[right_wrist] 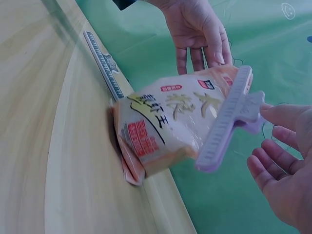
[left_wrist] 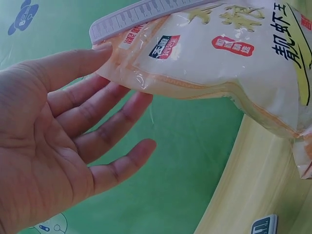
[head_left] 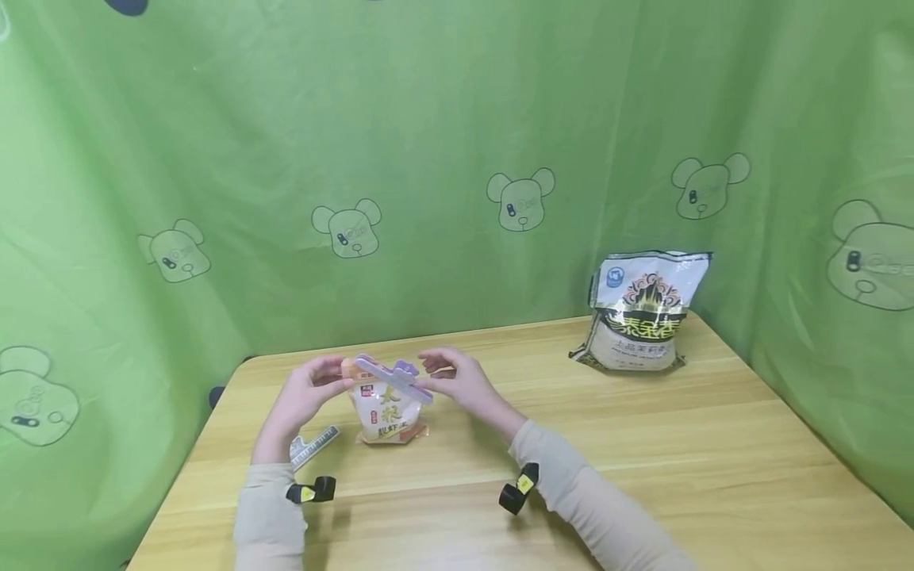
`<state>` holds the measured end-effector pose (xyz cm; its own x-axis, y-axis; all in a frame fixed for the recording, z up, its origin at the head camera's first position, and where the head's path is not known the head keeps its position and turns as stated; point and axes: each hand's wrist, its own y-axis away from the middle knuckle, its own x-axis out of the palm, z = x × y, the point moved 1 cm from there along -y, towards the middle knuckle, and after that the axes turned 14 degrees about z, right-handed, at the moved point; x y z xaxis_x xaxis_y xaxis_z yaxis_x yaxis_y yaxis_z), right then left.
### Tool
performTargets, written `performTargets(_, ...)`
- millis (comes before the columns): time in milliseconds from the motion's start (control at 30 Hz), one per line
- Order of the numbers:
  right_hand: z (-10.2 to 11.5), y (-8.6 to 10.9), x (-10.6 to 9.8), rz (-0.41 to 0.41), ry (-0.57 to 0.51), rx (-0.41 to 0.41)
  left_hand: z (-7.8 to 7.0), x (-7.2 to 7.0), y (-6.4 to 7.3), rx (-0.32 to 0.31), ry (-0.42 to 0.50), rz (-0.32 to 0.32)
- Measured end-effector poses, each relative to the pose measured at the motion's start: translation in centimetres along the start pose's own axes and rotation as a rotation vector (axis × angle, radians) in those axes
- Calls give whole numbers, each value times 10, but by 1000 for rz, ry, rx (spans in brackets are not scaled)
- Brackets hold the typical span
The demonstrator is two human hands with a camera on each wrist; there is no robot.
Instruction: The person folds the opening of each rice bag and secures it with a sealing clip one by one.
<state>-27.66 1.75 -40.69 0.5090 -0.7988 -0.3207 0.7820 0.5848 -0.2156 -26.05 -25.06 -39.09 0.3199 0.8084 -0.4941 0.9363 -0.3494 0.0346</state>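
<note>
A small orange-and-white rice bag (head_left: 382,416) stands on the table, its top folded over. Across that top sits a lilac bag clip (right_wrist: 225,119) printed with piano keys, slanting down to the right in the head view. My left hand (head_left: 303,390) pinches the bag's upper left corner, thumb in front and fingertips behind, while the little finger stays free. On the other side is my right hand (head_left: 462,382), its thumb tip right at the clip's handle. The remaining right fingers are spread and loosely bent, with nothing between them, as the right wrist view shows.
A second, grey-white piano-key clip (head_left: 314,446) lies on the table beside the left wrist. Toward the back right stands a larger rice bag (head_left: 635,329). A green curtain (head_left: 428,159) with bear-head prints hangs behind the wooden table (head_left: 571,444).
</note>
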Motion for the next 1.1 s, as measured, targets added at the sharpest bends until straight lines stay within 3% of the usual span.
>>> performTargets(267,-3,13,-21,-34,33,17,-11,-5,4,74,-57,-38)
performTargets(500,-6,29,-43,-79,51,36,-26,-1,7,101,-126,-103)
performTargets(667,-21,38,-60,-118,81,60,-35,3,8,130,-143,-167)
performTargets(833,-40,49,-78,-178,141,77,-49,10,5,166,-165,-216)
performTargets(1100,-43,72,-106,-226,183,90,-70,25,-9,241,-156,-223)
